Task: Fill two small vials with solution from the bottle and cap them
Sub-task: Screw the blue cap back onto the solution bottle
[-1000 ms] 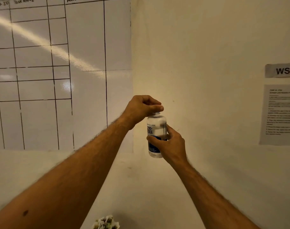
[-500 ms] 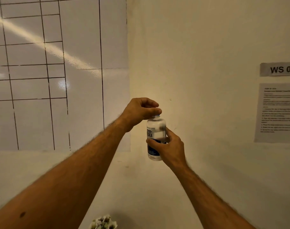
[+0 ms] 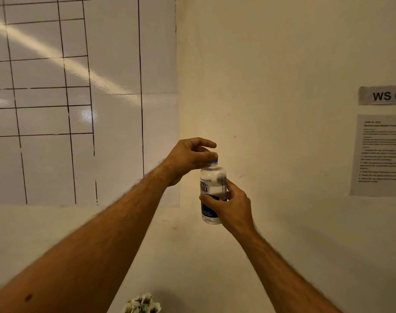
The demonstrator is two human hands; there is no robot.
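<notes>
The bottle (image 3: 213, 192) is held upright in the air before the wall, the right hand (image 3: 232, 205) wrapped round its body and the left hand (image 3: 190, 158) pinching its blue cap (image 3: 213, 161). Judging from this, the task is at or near its start: no vials are in view, so filling and capping seem still to come.

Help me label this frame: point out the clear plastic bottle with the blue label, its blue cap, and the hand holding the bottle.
clear plastic bottle (image 3: 211, 177), head view, upper clear body.
blue cap (image 3: 213, 162), head view, lower rim.
right hand (image 3: 234, 205), head view, back of hand.
</notes>
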